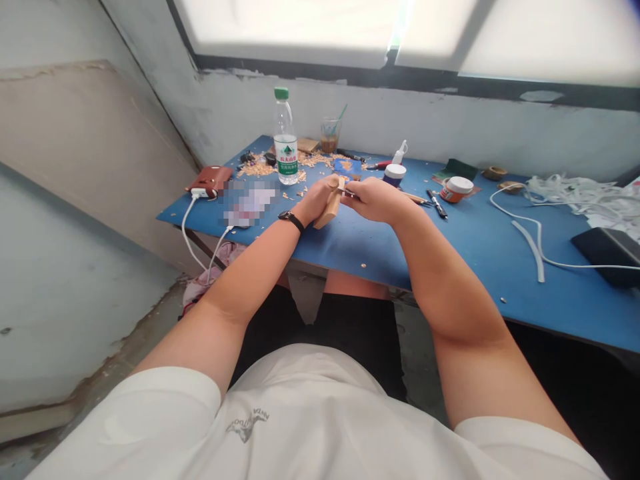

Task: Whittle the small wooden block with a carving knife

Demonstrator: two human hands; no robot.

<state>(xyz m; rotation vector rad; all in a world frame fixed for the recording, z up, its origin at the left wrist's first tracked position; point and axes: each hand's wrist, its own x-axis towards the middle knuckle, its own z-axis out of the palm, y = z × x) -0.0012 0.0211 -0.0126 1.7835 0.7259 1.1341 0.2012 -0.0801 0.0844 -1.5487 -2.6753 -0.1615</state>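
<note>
My left hand (pixel 316 199) is closed round a pale wooden block (pixel 330 208), held tilted above the blue table (pixel 450 247). A black watch sits on that wrist. My right hand (pixel 374 199) is closed on a small carving tool (pixel 349 193), whose metal tip touches the upper part of the block. Both hands meet over the table's middle, just in front of a plastic water bottle (pixel 285 145). Wood shavings (pixel 310 160) lie scattered behind the hands.
Behind the hands stand a drink cup with a straw (pixel 331 133), a glue bottle (pixel 399 153) and two small jars (pixel 456 188). A brown case (pixel 210 180) with white cables lies left. White strips (pixel 585 193) and a black box (pixel 607 250) lie right. A wall runs behind.
</note>
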